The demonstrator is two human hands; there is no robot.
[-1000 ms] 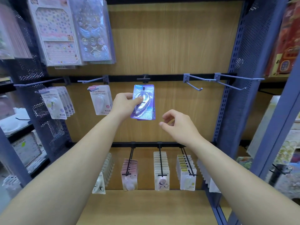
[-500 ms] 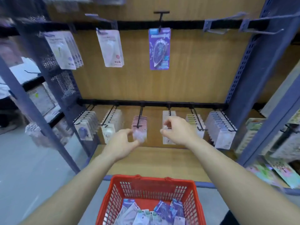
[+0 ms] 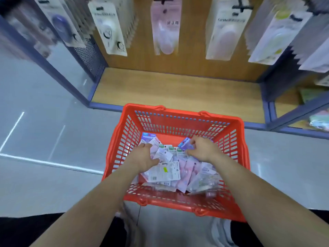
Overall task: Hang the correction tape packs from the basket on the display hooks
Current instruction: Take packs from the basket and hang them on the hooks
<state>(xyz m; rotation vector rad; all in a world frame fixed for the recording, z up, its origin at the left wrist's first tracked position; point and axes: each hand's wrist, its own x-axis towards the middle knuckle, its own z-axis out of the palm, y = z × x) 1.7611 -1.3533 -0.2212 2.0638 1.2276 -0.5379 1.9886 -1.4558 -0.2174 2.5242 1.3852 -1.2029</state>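
Note:
A red basket (image 3: 179, 112) stands on the floor in front of the display and holds several correction tape packs (image 3: 165, 172) in a loose pile. Both my hands are down inside it. My left hand (image 3: 145, 157) lies on the left side of the pile, fingers stretched over a white and pink pack. At the back of the pile my right hand (image 3: 203, 148) pinches a purple pack (image 3: 185, 142) between curled fingers and thumb. Along the top of the view, the lower row of hooks carries packs (image 3: 165, 31).
The wooden base shelf (image 3: 174, 88) lies just beyond the basket, framed by blue uprights (image 3: 53, 66). Grey floor with white lines spreads to the left. More goods sit on the neighbouring shelf at the right (image 3: 318, 122).
My left hand let go of the purple pack, which stayed on the upper hook. My view dropped to the basket and both hands moved down into the pile.

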